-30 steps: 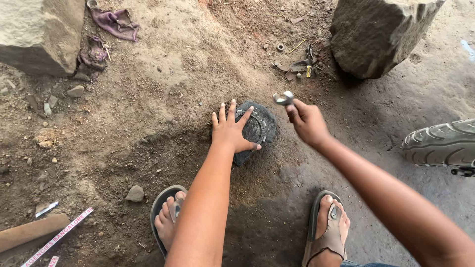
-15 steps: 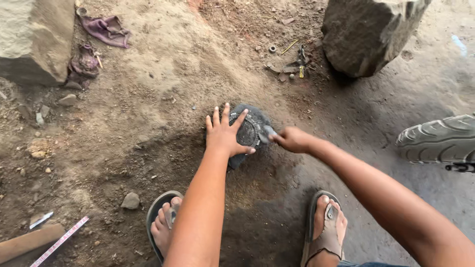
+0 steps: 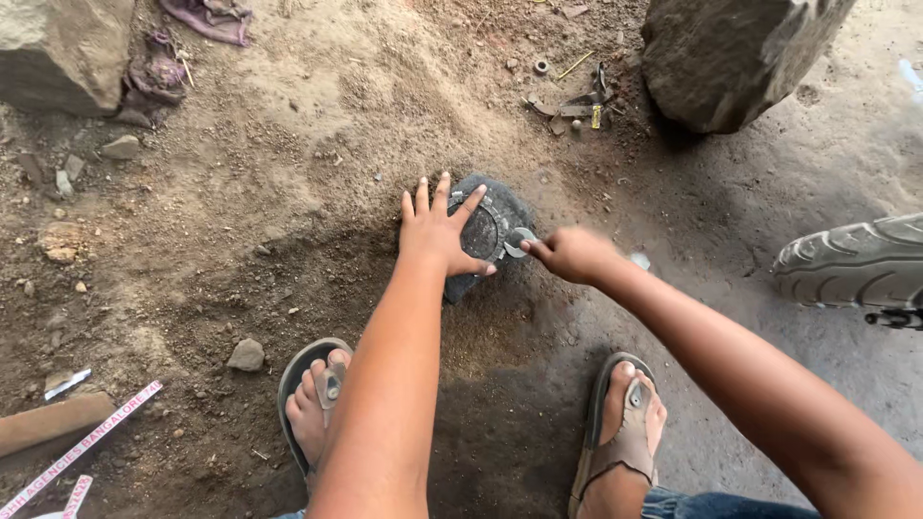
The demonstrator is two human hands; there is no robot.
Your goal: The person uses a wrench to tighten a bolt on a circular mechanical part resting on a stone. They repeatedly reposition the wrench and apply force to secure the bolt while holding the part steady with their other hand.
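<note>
Nearest, along the bottom of the frame: left sandal (image 3: 308, 404) and right sandal (image 3: 625, 442), planted apart on loose dirt, with a small stone (image 3: 246, 355) just left of the left foot. At lower left, a length of wood (image 3: 48, 423) and a strip of printed tape (image 3: 87, 447).

Up at mid-frame, pressed flat by the left hand (image 3: 437, 229): a dark round part (image 3: 486, 226) with a metal ring on its face, lying on the dirt. Fingers (image 3: 440, 192) spread wide over its left half, thumb reaching across the lower edge, gripping nothing, only holding down. From the right, the right hand (image 3: 574, 255), blurred, closed around a small metal piece (image 3: 519, 240) whose tip meets the part's right rim.

Judging the risk: that metal tip sits very close to the left thumb, so a slip or glancing blow could likely catch it. Loose, sloping soil under the part could also let it rock or skid away from under the palm. Bare toes not far below, should anything bounce off.

Further off: a tyre (image 3: 851, 264) at the right edge, scattered metal bits (image 3: 577, 101) above centre, a large rock (image 3: 731, 58) at upper right, another rock (image 3: 58, 48) at upper left, and purple cloth (image 3: 207, 14) along the top.
</note>
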